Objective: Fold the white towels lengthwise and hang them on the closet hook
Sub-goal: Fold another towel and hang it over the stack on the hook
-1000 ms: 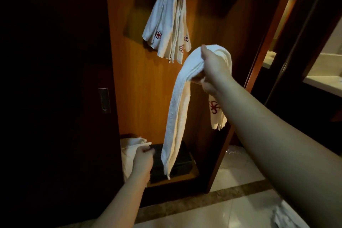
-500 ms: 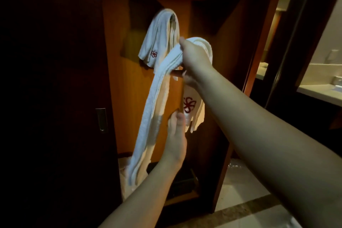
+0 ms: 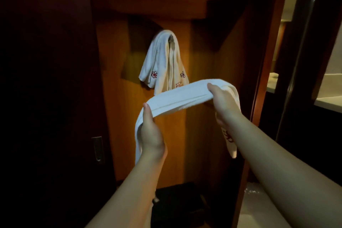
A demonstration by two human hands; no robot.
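Both hands now grip the folded towel (image 3: 182, 96): left hand (image 3: 150, 133) has come up from below to clasp its lower end, right hand (image 3: 223, 102) holds the higher end. Stretched between them, it sits below the hung towels (image 3: 159, 63) on the hook (image 3: 171, 38).

The narrow wooden closet recess stands open toward the viewer, hemmed by a dark sliding door panel (image 3: 55, 98) on the left and a reddish wooden side frame (image 3: 259, 79) on the right. A wooden overhead shelf (image 3: 148, 2) caps the space from above. The metal wall hook (image 3: 171, 38) is already draped with hanging white towels with red flower emblems (image 3: 162, 61), covering most of it. Below, a dark box (image 3: 177, 203) occupies the closet floor. The folded white towel strip (image 3: 181, 98), stretched between left hand (image 3: 151, 135) and right hand (image 3: 222, 100), spans the opening in front of the hook.
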